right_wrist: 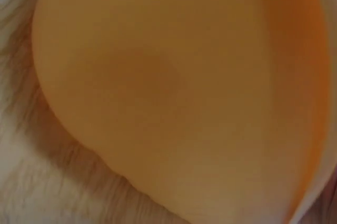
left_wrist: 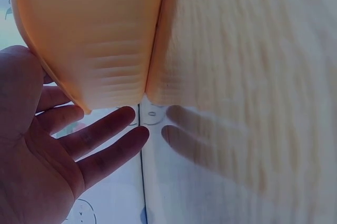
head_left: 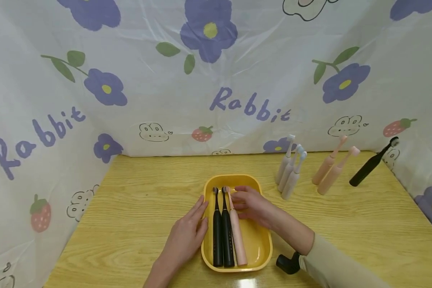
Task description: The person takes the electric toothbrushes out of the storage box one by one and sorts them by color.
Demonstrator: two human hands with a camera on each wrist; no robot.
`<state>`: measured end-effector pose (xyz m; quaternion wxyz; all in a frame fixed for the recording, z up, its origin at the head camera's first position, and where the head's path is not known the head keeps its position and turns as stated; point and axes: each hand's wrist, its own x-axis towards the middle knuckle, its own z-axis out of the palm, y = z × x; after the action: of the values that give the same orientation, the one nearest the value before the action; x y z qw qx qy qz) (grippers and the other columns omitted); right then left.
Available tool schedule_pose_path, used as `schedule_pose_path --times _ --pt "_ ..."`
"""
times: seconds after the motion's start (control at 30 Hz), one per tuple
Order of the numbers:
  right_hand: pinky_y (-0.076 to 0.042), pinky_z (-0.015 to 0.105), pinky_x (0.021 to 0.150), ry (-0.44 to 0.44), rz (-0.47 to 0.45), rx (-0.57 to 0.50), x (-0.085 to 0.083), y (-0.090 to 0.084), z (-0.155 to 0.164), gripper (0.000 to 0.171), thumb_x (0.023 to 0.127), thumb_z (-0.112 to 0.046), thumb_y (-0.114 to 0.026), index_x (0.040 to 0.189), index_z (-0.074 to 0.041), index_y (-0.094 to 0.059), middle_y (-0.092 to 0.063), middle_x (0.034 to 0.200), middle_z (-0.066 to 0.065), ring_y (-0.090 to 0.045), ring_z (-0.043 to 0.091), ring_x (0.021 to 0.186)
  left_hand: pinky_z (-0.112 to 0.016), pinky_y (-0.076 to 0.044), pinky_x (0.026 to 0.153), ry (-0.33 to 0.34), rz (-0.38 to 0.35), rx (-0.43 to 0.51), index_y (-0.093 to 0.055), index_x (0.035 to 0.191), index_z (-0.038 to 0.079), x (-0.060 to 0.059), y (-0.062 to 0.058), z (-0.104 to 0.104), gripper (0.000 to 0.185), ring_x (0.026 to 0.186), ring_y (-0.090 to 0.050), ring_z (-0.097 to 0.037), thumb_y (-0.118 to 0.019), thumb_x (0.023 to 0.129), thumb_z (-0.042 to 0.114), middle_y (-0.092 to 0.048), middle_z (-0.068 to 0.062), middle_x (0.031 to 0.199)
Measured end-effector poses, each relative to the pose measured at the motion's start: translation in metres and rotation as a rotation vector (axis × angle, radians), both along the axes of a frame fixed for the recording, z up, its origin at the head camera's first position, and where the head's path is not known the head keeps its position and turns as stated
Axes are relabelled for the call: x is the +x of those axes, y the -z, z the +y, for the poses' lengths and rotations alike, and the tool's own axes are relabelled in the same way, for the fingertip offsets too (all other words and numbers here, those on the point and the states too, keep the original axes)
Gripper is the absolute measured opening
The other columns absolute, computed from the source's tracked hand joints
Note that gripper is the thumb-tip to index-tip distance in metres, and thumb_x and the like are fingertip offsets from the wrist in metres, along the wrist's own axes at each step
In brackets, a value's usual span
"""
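A yellow tray (head_left: 256, 240) holds two black electric toothbrushes (head_left: 217, 240) and one pink electric toothbrush (head_left: 239, 240), lying side by side with their heads toward the back. Against the tray's left side rests my left hand (head_left: 185, 236); in the left wrist view its fingers (left_wrist: 113, 155) are extended and spread beside the tray wall (left_wrist: 100, 24). My right hand (head_left: 253, 206) is over the tray's right part, fingers loosely bent beside the pink toothbrush's neck. Whether they touch it is unclear. The right wrist view shows mostly the tray's outer surface (right_wrist: 158, 87), without the fingers.
Several toothbrushes stand at the back right: three whitish ones (head_left: 290, 176), two pink ones (head_left: 330, 172) and a black one (head_left: 369, 166). A black object (head_left: 289, 263) is by the right sleeve. Patterned cloth (head_left: 245, 72) hangs behind the wooden table (head_left: 140, 192).
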<state>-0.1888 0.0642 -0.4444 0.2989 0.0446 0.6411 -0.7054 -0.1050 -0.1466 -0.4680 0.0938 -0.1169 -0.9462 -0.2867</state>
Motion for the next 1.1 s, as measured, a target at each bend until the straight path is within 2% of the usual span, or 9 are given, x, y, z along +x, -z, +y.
schedule_pose_path --times 0.2,0.33,0.47,0.57,0.77,0.93,1.1 --pt "-0.056 0.045 0.085 -0.007 -0.049 -0.018 -0.004 0.005 -0.004 0.053 0.103 -0.015 -0.053 0.146 0.007 -0.030 -0.060 0.123 0.024 -0.063 0.030 0.105 -0.047 -0.050 0.104 -0.003 0.002 0.003 -0.056 0.147 0.004 0.000 0.000 -0.001 0.047 0.130 -0.057 -0.031 -0.064 0.101 0.015 -0.046 -0.010 0.156" --pt "-0.055 0.039 0.079 -0.020 -0.059 -0.047 -0.002 -0.001 0.002 0.048 0.105 -0.016 -0.051 0.144 0.006 -0.034 -0.062 0.116 0.016 -0.062 0.023 0.096 -0.048 -0.050 0.103 0.007 0.011 0.006 -0.056 0.146 0.003 -0.001 0.000 0.001 0.047 0.130 -0.057 -0.032 -0.064 0.101 0.015 -0.047 -0.011 0.156" --pt "-0.056 0.037 0.081 -0.112 0.058 -0.070 0.007 -0.012 0.020 0.046 0.108 -0.015 -0.046 0.145 0.010 -0.037 -0.063 0.113 0.014 -0.064 0.022 0.097 -0.048 -0.050 0.103 0.022 0.015 0.013 -0.056 0.146 0.001 -0.001 0.001 0.003 0.047 0.130 -0.057 -0.032 -0.064 0.101 0.015 -0.047 -0.012 0.156" --pt "-0.057 0.038 0.082 -0.223 0.156 -0.078 0.017 -0.017 0.032 0.042 0.108 -0.013 -0.046 0.142 0.012 -0.042 -0.067 0.111 0.013 -0.067 0.022 0.099 -0.047 -0.050 0.104 0.016 0.010 0.016 -0.057 0.145 0.002 0.000 0.000 0.003 0.047 0.130 -0.057 -0.030 -0.064 0.101 0.015 -0.047 -0.011 0.156" --pt "-0.059 0.041 0.085 -0.435 0.205 -0.091 0.038 -0.019 0.040 0.036 0.109 -0.012 -0.048 0.135 0.013 -0.047 -0.067 0.111 0.016 -0.068 0.028 0.105 -0.047 -0.051 0.102 0.010 0.004 0.009 -0.057 0.146 0.003 -0.001 -0.001 0.001 0.046 0.130 -0.057 -0.028 -0.064 0.101 0.014 -0.047 -0.010 0.156" --pt "-0.060 0.041 0.081 -0.485 0.301 -0.020 0.044 -0.023 0.042 0.031 0.109 -0.012 -0.048 0.132 0.010 -0.050 -0.065 0.112 0.022 -0.067 0.034 0.104 -0.047 -0.052 0.102 0.016 0.005 0.020 -0.057 0.146 0.003 -0.002 -0.002 0.001 0.046 0.129 -0.057 -0.029 -0.064 0.101 0.014 -0.047 -0.011 0.156" --pt "-0.062 0.041 0.079 -0.491 0.399 0.031 0.047 -0.025 0.046 0.031 0.109 -0.013 -0.050 0.130 0.010 -0.053 -0.065 0.113 0.022 -0.066 0.041 0.105 -0.048 -0.052 0.102 0.015 0.012 0.012 -0.057 0.145 0.002 -0.001 -0.001 0.000 0.046 0.129 -0.058 -0.030 -0.064 0.101 0.013 -0.047 -0.011 0.156"
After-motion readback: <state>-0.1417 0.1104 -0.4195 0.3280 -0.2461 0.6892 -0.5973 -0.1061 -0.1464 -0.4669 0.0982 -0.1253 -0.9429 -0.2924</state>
